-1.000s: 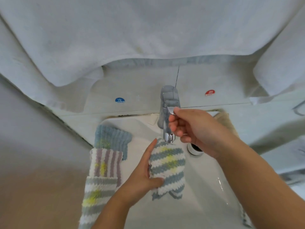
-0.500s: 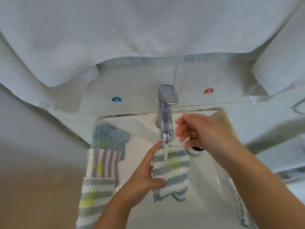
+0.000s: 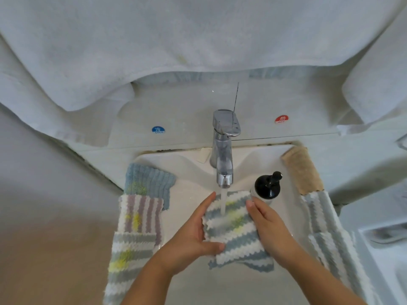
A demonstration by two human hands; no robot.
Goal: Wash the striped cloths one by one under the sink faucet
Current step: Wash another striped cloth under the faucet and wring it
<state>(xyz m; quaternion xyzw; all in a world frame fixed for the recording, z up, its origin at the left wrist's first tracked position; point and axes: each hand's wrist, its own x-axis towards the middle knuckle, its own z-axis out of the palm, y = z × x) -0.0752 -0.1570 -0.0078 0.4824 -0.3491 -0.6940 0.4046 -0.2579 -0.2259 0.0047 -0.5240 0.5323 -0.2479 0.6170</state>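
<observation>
While water runs from the faucet (image 3: 224,150), the left hand (image 3: 191,236) and right hand (image 3: 271,227) both hold the striped cloth (image 3: 231,227) right under it. Next, I think, they must rub it clean.

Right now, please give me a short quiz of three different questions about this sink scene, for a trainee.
1. True or false: water runs from the faucet onto the blue-and-white striped cloth.
2. How many hands hold that cloth? A) none B) one C) two
3. Fill in: the round sticker on the wall right of the faucet is ____ in colour.

Key: 1 true. 2 C, the left hand and the right hand grip its sides. 3 red.
</observation>
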